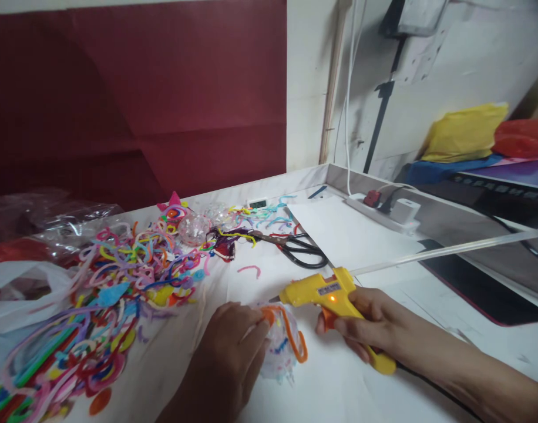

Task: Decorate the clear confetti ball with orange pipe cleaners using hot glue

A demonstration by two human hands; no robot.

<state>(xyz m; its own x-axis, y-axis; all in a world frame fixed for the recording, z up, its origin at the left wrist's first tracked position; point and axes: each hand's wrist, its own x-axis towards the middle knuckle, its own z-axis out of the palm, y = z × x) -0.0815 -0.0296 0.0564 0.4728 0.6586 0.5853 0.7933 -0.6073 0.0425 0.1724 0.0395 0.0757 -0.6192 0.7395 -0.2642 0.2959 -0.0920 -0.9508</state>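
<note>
My right hand [361,323] is wrapped around the handle of a yellow glue gun [326,294] with an orange trigger and a glowing light. Its dark nozzle points left, just above a clear plastic craft piece [278,352] with coloured marks. An orange pipe cleaner [291,329] is bent into a loop on that piece. My left hand [236,346] closes around the left side of the clear piece, fingertips pressed near the pipe cleaner's upper end. The hand hides part of the piece.
A heap of coloured pipe cleaners [141,264] covers the table's left side. Black-handled scissors [302,249] lie behind the glue gun. White paper [352,235], a power strip [379,211] and a dark phone-like slab [484,282] are at the right. A glue stick-like clear rod [463,249] crosses there.
</note>
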